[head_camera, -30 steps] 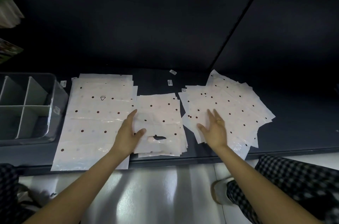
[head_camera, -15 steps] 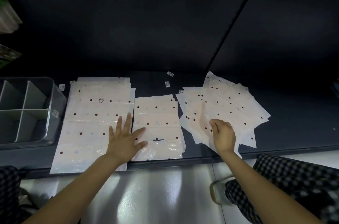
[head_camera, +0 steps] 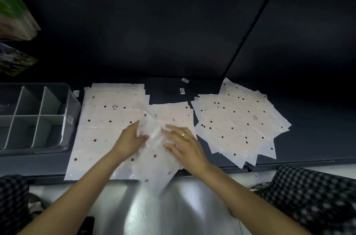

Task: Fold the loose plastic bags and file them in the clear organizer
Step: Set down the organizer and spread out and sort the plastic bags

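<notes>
Hands met over one dotted bag (head_camera: 154, 159) at the near edge of the dark shelf (head_camera: 317, 138), and I took that shelf edge as my landmark. My left hand (head_camera: 129, 141) gripped the bag's bunched upper part, fingers curled into the plastic; my right hand (head_camera: 185, 145), a ring on one finger, lay on the bag with fingers spread, and I could not tell whether it pinched or only pressed. The bag sat between the two hands. Its long axis ran roughly from me toward the back of the shelf, tilted a little, the near corner hanging past the shelf edge, the far end lifted and crumpled; blur hid finer detail.

Just beyond the edge, under the bag, lay a middle stack (head_camera: 173, 115). Left of it on the shelf a larger flat stack (head_camera: 107, 119) stretched back. Right of it a fanned pile (head_camera: 240, 125) spread askew. Farther left along the shelf stood the clear organizer (head_camera: 65, 103) with white dividers.
</notes>
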Available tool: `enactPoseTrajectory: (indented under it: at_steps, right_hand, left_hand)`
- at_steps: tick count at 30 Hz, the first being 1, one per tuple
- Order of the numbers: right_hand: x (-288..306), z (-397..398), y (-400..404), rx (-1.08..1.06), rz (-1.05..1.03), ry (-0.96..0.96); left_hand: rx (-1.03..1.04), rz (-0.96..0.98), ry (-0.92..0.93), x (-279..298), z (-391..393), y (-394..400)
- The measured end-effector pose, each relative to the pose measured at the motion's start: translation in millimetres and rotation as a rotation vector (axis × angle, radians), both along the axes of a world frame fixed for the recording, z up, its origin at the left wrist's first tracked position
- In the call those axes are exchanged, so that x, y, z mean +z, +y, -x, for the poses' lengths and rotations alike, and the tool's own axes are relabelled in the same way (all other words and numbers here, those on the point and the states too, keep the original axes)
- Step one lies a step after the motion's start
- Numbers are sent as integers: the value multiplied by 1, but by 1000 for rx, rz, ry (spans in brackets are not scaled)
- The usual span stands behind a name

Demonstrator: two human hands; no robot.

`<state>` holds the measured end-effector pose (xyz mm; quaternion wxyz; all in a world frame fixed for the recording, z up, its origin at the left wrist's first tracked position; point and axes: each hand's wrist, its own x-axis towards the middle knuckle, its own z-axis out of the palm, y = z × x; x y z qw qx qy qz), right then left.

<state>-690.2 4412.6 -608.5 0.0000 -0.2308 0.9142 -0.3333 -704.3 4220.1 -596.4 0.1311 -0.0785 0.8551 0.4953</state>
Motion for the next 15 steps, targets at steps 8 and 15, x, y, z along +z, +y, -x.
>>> enactPoseTrajectory:
  at_steps: [8, 15]
  right_hand:
    - [25, 27, -17, 110, 216, -561]
    - [-17, 52, -86, -521, 468, -773]
  left_hand:
    - [-493, 345, -176, 62, 19, -56]
    - [139, 710, 556, 43, 16, -88]
